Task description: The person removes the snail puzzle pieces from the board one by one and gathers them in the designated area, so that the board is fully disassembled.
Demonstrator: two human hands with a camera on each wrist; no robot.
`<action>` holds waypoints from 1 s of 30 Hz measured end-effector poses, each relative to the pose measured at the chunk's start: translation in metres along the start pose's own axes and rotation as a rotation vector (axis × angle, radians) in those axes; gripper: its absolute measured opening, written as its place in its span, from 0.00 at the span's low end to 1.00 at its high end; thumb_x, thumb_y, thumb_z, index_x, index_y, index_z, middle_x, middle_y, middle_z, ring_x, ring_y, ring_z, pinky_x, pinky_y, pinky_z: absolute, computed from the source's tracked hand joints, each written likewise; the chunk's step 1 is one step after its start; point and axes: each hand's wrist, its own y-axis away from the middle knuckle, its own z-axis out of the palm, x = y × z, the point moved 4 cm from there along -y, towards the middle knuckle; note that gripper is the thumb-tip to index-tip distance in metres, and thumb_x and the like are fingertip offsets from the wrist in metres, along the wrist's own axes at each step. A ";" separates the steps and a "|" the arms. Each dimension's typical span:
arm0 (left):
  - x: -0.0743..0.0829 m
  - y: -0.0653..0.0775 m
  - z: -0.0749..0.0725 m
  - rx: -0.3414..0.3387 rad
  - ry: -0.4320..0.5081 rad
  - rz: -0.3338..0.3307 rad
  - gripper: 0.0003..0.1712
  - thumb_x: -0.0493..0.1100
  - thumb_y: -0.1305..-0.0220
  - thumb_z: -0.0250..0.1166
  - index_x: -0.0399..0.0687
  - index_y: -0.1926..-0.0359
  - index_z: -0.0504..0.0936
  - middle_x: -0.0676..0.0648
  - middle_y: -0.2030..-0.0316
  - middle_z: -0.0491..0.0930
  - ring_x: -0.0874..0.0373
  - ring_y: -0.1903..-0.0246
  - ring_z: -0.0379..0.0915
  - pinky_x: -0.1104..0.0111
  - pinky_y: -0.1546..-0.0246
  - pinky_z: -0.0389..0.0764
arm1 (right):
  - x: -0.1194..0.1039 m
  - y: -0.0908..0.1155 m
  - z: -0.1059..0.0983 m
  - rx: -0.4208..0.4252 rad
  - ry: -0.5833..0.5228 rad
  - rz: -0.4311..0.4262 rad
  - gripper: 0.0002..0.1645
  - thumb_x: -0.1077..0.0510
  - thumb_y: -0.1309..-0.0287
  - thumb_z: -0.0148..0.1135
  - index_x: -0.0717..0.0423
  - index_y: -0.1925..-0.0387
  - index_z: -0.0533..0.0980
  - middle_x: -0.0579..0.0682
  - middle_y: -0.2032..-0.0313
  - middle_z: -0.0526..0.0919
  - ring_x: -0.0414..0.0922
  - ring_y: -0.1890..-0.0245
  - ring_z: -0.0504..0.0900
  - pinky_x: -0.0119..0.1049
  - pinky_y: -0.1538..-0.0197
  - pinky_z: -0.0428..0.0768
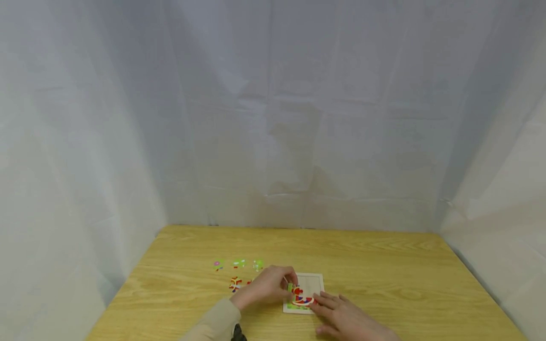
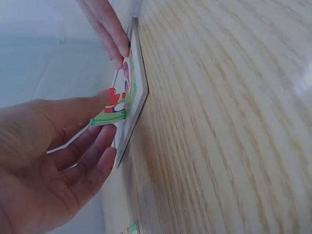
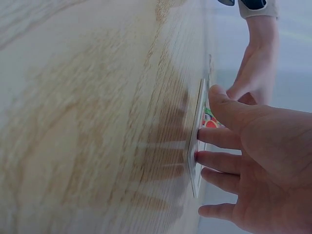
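A square wooden puzzle tray (image 1: 314, 282) lies on the table, with red, blue and green pieces set along its near side. My left hand (image 1: 273, 283) pinches a green and red puzzle piece (image 2: 111, 108) between thumb and fingers, tilted up at the tray's left side. My right hand (image 1: 341, 313) reaches in from the right, its fingers extended and fingertips on the pieces at the tray's near right corner. In the right wrist view, the right hand's spread fingers (image 3: 219, 160) meet the tray's edge, and the left hand (image 3: 256, 73) appears beyond it.
Several loose puzzle pieces lie left of the tray, among them a green one with a pink spot (image 1: 217, 264) and a red and yellow one (image 1: 235, 283). The wooden table (image 1: 384, 265) is bounded by pale hanging sheets (image 1: 298, 118) at the back and sides.
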 end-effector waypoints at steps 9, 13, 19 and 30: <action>-0.005 -0.004 -0.008 0.057 0.151 0.023 0.02 0.35 0.36 0.70 0.46 0.65 0.87 0.55 0.70 0.84 0.68 0.71 0.75 0.76 0.68 0.77 | 0.000 -0.002 0.000 -0.021 -0.025 0.025 0.38 0.34 0.29 0.51 0.50 0.28 0.69 0.54 0.28 0.68 0.56 0.27 0.65 0.65 0.34 0.66; -0.009 -0.003 -0.015 0.083 0.192 0.008 0.02 0.38 0.34 0.69 0.49 0.63 0.88 0.55 0.67 0.86 0.66 0.69 0.77 0.74 0.65 0.78 | 0.000 -0.002 0.000 -0.021 -0.031 0.027 0.38 0.33 0.29 0.51 0.50 0.28 0.69 0.54 0.28 0.68 0.56 0.27 0.64 0.66 0.34 0.66; -0.019 0.003 -0.027 0.081 0.269 -0.030 0.04 0.39 0.32 0.68 0.48 0.59 0.88 0.52 0.64 0.87 0.54 0.64 0.83 0.70 0.64 0.82 | 0.000 -0.003 0.001 -0.017 -0.031 0.023 0.38 0.33 0.29 0.51 0.50 0.28 0.69 0.54 0.28 0.68 0.56 0.27 0.65 0.66 0.34 0.66; -0.041 0.023 -0.048 0.106 0.375 -0.079 0.07 0.38 0.31 0.66 0.42 0.55 0.87 0.46 0.61 0.86 0.41 0.62 0.84 0.55 0.61 0.86 | 0.001 -0.005 0.001 -0.002 0.003 0.000 0.38 0.34 0.29 0.52 0.50 0.28 0.70 0.55 0.29 0.70 0.56 0.28 0.66 0.66 0.36 0.68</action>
